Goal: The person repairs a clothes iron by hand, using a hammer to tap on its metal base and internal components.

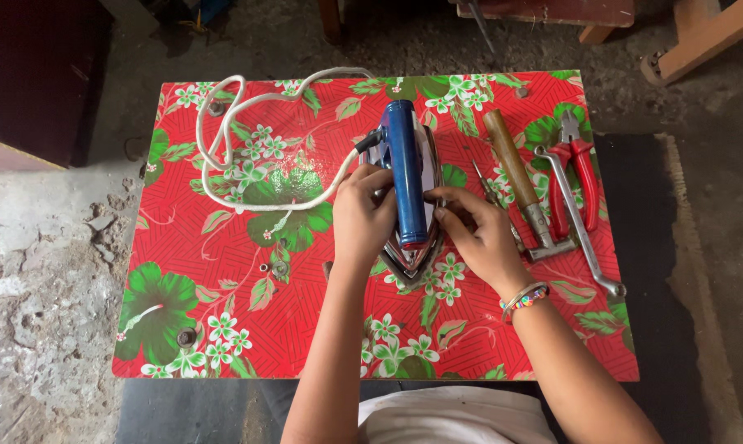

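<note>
Rough grey concrete floor surrounds a small tabletop (pixel 223 345) covered in red cloth printed with green leaves and white flowers. At its middle lies an old chrome electric iron with a blue handle (pixel 408 177), long axis running away from the person, pointed tip toward them. The left hand (pixel 362 215) grips its left flank; the right hand (pixel 478 234) pinches its right edge. A white cord (pixel 223 140) loops leftward. Right lie a wooden-handled hammer (pixel 519 185) and red-handled pliers (pixel 577 168).
</note>
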